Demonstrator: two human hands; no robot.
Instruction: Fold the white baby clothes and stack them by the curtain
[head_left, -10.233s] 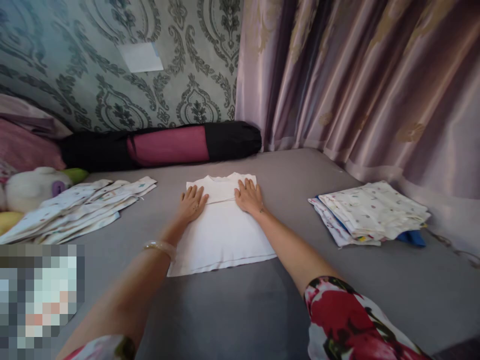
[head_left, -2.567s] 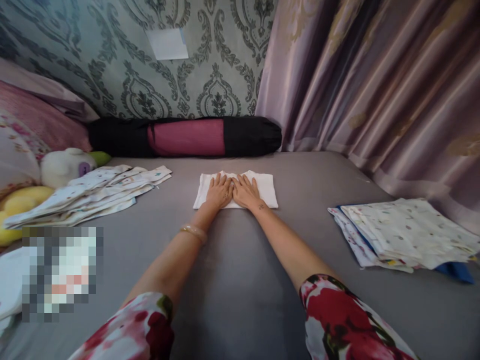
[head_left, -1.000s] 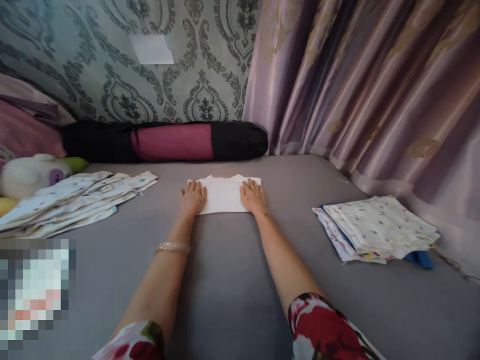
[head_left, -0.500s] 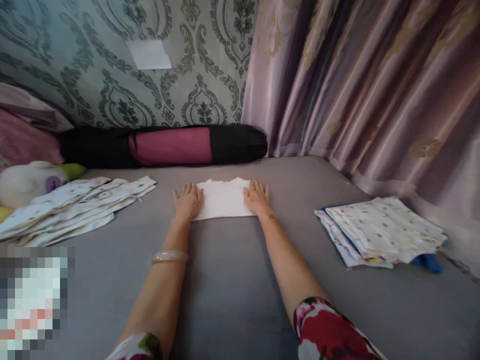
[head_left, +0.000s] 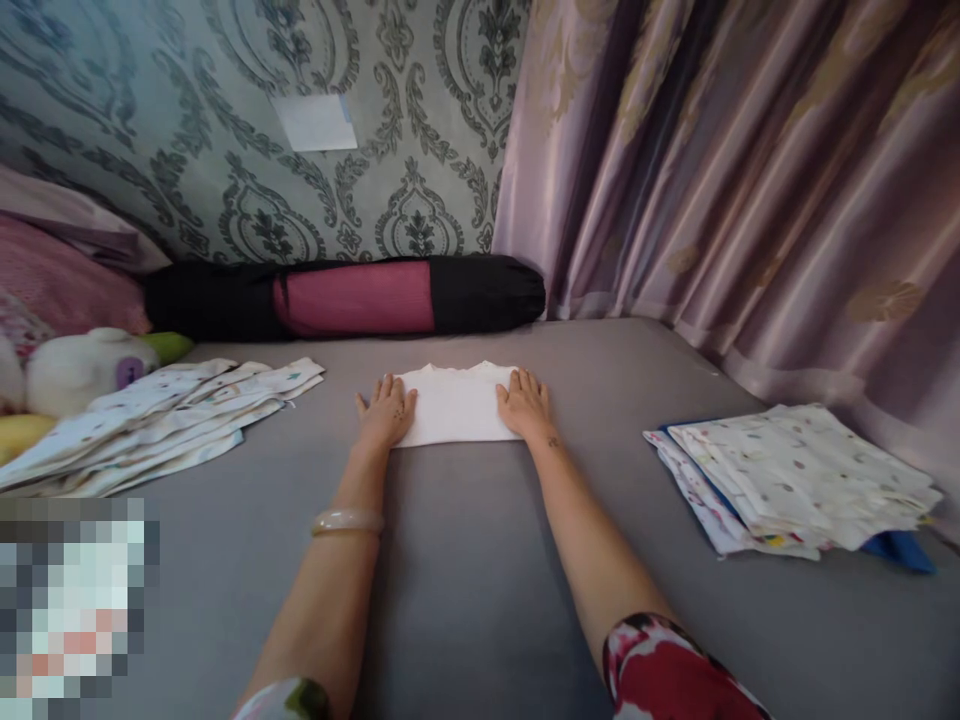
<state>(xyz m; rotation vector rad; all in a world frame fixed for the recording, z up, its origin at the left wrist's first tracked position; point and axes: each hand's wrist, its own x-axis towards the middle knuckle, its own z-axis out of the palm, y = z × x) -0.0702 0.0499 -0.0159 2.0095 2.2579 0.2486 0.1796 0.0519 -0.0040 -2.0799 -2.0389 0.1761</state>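
Observation:
A white shirt (head_left: 457,405), folded into a flat rectangle, lies on the grey bed sheet (head_left: 465,560) in front of me. Its neckline edge faces the wall. My left hand (head_left: 386,412) rests flat over the shirt's left end, fingers spread and pointing away from me. Over the right end lies my right hand (head_left: 526,402), also flat with its fingers stretched out. Neither hand grips anything; both touch the cloth from above. The shirt's two side edges are partly hidden under my hands.
On the right sits a stack of folded patterned clothes (head_left: 802,480) with blue cloth beneath. Several patterned garments (head_left: 172,415) lie spread at the left, by a white plush toy (head_left: 79,372). A black and pink roll bag (head_left: 352,298) lies along the wall; a curtain (head_left: 712,170) hangs right.
The shirt, spread at full length about ten seconds ago, is now folded short. My hands, side by side on its middle earlier, have moved apart to its two ends.

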